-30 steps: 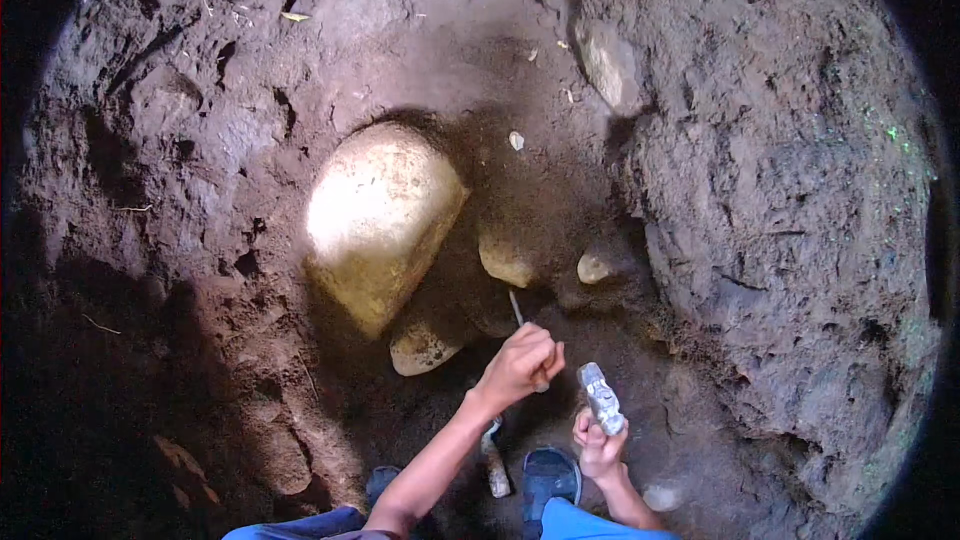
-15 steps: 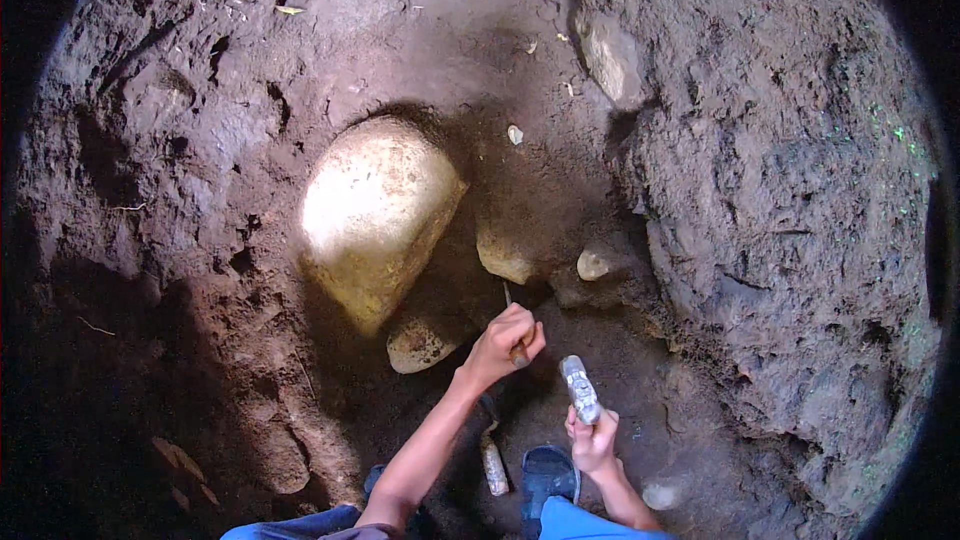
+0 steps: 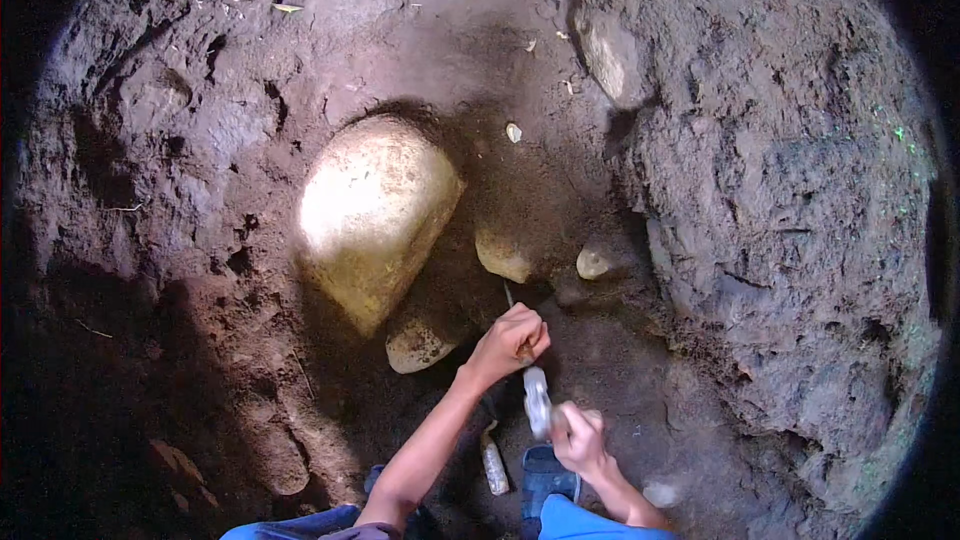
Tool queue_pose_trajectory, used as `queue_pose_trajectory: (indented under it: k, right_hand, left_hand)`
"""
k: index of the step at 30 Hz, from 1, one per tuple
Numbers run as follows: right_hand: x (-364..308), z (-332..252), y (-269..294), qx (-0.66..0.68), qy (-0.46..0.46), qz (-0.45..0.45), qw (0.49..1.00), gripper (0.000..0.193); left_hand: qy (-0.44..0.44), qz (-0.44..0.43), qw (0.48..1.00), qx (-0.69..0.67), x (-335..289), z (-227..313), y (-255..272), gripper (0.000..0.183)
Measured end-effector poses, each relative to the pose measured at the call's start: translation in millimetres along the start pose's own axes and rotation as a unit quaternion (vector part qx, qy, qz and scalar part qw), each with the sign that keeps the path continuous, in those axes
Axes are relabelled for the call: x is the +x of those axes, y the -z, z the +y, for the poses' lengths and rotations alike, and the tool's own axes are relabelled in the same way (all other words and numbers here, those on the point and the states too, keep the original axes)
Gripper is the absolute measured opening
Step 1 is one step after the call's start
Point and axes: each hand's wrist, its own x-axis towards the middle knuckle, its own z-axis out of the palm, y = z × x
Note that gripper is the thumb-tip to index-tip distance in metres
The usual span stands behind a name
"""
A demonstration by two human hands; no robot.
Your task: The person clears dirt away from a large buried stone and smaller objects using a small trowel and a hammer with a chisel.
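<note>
My left hand (image 3: 505, 345) is closed round a chisel-like tool. Its thin metal shaft (image 3: 508, 293) points away from me, the tip at the lower edge of a pale yellowish stone (image 3: 503, 255) half sunk in the soil. The brown butt end (image 3: 526, 352) of the tool shows below my fingers. My right hand (image 3: 580, 437) grips a hammer; its silvery head (image 3: 537, 402), a little blurred, is right by that butt end. Whether they touch, I cannot tell. Beneath my left forearm, a hand tool with a worn, pale handle (image 3: 494, 462) lies on the ground.
A large pale boulder (image 3: 375, 205) rises left of my hands, a smaller speckled stone (image 3: 415, 345) at its foot. Another stone (image 3: 592, 262) juts out on the right. Rough earth walls (image 3: 800, 240) curve around. My shoe (image 3: 548, 475) stands below the hammer.
My right hand has swung the hammer left, bringing its head from off to the right up to the butt of the chisel-like tool. The left hand has barely moved.
</note>
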Motion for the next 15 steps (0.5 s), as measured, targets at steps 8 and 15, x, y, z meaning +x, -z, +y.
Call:
queue_pose_trajectory:
  k: [8,15]
  right_hand:
    - [5.9,13.7,-10.2,-0.024,0.01,0.02,0.999,0.016]
    - [5.8,5.6,-9.0,0.02,-0.079,0.009,0.997,0.019]
  left_hand:
    - [0.028,-0.007,1.0,-0.001,0.8,-4.3,-2.6,0.038]
    - [0.013,-0.034,0.999,0.009,-2.0,0.8,-0.6,0.038]
